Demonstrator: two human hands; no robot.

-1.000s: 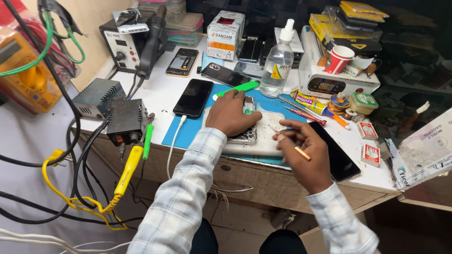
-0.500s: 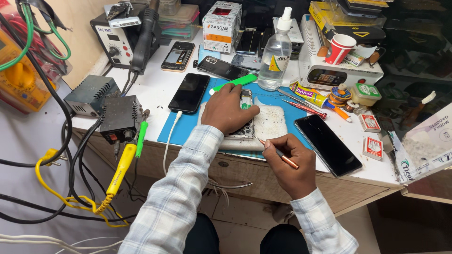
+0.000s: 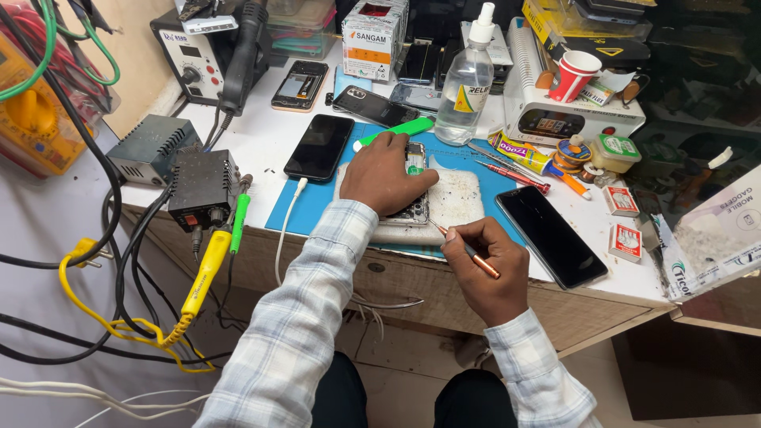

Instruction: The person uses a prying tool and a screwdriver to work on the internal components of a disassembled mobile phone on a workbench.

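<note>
The left hand (image 3: 386,176) pressed flat on the opened phone (image 3: 415,184). At its 4 o'clock, right hand (image 3: 490,268) fingers pinched a tool (image 3: 468,250). The bare board looked fragile, best held by its edges.

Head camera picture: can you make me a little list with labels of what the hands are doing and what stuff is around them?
left hand: pressed flat on an opened phone, holding it down
right hand: pinching a copper-coloured tool, tip by the phone's lower edge
under the phone: white pad on a blue mat
left of the hands: dark phone
right of the hands: black phone
behind: clear spray bottle, red paper cup
</note>
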